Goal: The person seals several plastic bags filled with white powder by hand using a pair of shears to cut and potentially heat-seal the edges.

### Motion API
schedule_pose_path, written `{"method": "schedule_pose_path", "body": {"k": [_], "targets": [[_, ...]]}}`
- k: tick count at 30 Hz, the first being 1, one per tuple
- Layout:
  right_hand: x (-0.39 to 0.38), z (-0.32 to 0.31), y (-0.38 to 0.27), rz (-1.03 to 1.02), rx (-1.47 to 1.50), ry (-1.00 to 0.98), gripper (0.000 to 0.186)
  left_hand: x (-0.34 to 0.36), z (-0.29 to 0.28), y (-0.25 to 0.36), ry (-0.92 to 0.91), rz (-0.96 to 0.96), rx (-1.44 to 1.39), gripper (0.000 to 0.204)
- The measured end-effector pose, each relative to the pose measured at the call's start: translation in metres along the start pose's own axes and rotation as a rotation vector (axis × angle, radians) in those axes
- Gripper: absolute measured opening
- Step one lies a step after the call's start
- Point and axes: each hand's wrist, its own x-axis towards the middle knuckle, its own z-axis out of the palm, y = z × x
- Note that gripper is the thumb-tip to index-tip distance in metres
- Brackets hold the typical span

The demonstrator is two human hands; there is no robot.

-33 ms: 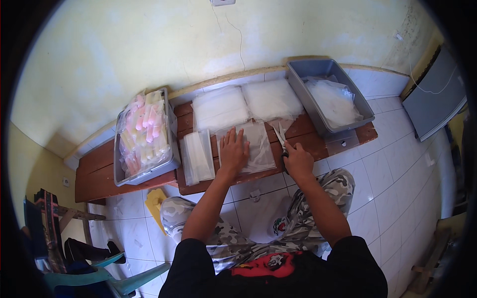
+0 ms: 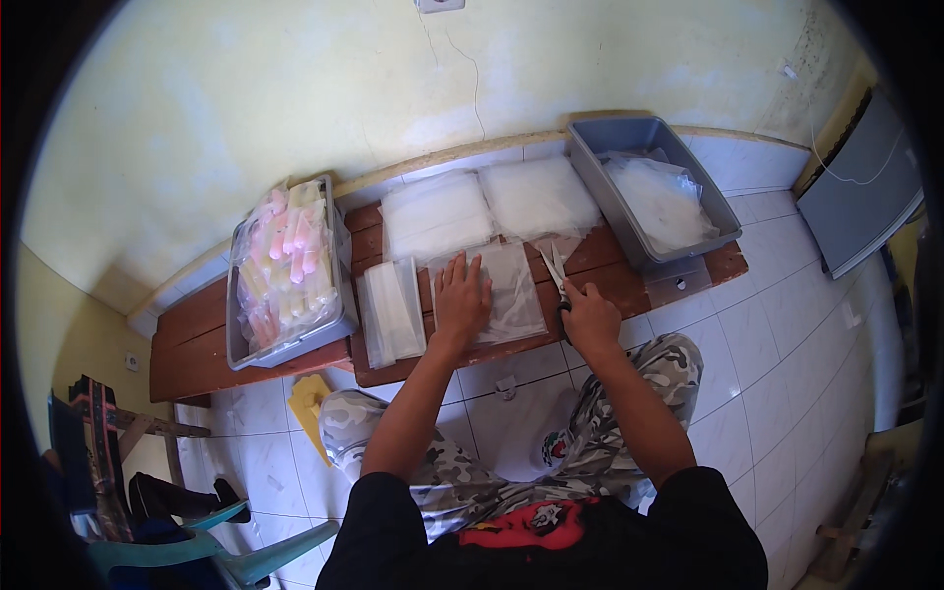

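The person sits on the floor in front of a low wooden bench (image 2: 629, 280). On the middle of the bench lies a clear plastic bag (image 2: 511, 290), flat. The left hand (image 2: 460, 300) rests on the left part of this bag with the fingers spread and the palm down; it presses the bag, it does not grip it. The right hand (image 2: 590, 317) is just right of the bag, closed around the handles of a pair of scissors (image 2: 556, 275), whose blades point away from the person, along the right edge of the bag.

It seems the step in hand is the trimming of the bag's right edge. How far the blades are open I cannot tell. The next cut needs the left hand to keep the thin plastic flat and not sliding, and the blades to follow the edge straight.

Left of the bag lies a small pile of folded bags (image 2: 391, 313), and behind it two stacks of clear bags (image 2: 487, 206).
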Motion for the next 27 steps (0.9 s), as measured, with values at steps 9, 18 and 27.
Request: {"method": "schedule_pose_path", "body": {"k": [9,18,27], "targets": [[0.006,0.018,-0.003,-0.038,-0.202,0.019,0.048,0.015,-0.007,-0.006,-0.056,0.016,0.108,0.053],[0.023,0.006,-0.010,-0.198,-0.348,-0.084,0.042,0.020,-0.001,-0.018,-0.026,0.023,0.074,0.057],[0.036,-0.019,-0.025,-0.217,-0.224,-0.066,0.042,0.029,-0.009,-0.020,-0.044,-0.006,0.104,0.024]]}}
